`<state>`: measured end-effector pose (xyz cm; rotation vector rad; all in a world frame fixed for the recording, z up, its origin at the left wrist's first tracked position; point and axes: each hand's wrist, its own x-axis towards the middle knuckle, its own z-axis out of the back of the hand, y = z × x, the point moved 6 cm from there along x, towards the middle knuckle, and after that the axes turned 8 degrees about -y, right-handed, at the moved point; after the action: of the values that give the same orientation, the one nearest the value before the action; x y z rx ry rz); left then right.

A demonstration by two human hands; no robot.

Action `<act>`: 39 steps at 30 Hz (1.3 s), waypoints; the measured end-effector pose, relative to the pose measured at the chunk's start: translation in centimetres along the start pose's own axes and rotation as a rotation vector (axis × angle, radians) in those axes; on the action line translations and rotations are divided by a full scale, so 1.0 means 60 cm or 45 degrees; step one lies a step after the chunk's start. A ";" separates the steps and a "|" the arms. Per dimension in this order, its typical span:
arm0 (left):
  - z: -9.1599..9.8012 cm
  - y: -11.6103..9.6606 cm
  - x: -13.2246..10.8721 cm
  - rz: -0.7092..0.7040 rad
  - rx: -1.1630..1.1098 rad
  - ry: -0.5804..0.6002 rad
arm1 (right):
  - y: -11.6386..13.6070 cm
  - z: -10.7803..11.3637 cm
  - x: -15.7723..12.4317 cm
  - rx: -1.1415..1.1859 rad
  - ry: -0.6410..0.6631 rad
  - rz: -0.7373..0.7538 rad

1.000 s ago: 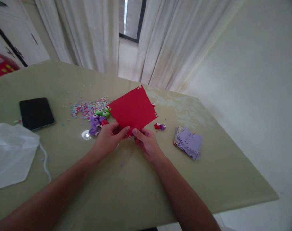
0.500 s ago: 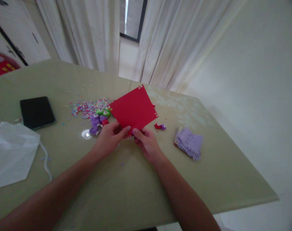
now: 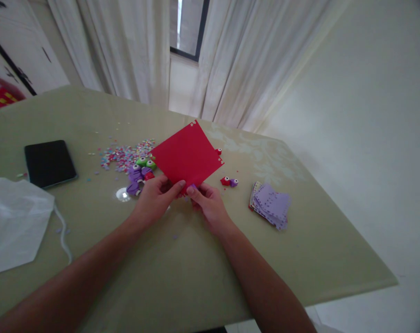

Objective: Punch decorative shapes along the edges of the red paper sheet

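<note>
A red square of paper [image 3: 187, 157] with small punched holes at its corners is held tilted above the table. My left hand [image 3: 156, 199] pinches its near corner from the left. My right hand [image 3: 207, 206] grips the same corner from the right, with a small purple object, partly hidden, under its fingers. Both hands are closed on the paper. Small frog-shaped punches, purple [image 3: 136, 178] and green [image 3: 144, 162], lie just left of the paper. Two more small punches, red and purple [image 3: 229, 181], lie to its right.
A heap of coloured paper confetti [image 3: 124, 155] is spread behind the punches. A stack of punched lilac paper squares [image 3: 270, 204] lies right. A black phone [image 3: 48, 163] and a white bag [image 3: 14, 222] lie left. The table [image 3: 300, 259] ends near right.
The red paper and both hands have shifted slightly left and a little up; the grip on the near corner is unchanged.
</note>
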<state>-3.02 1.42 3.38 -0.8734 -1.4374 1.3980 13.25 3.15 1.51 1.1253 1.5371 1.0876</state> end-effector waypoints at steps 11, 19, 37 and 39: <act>0.005 -0.015 0.012 -0.064 0.091 0.160 | 0.073 0.117 0.049 0.467 -0.380 0.307; 0.007 -0.023 0.014 -0.127 0.179 0.280 | 0.053 0.090 0.039 0.234 -0.299 0.248; 0.035 -0.011 0.011 -0.004 -0.044 -0.278 | 0.032 0.017 0.002 0.066 -0.151 0.255; 0.044 -0.015 0.012 -0.013 -0.034 -0.346 | 0.030 0.020 0.007 -0.106 -0.117 0.217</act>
<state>-5.65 1.13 4.56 -0.7107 -1.6646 1.5377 14.66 4.05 2.97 1.2485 1.3314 1.1858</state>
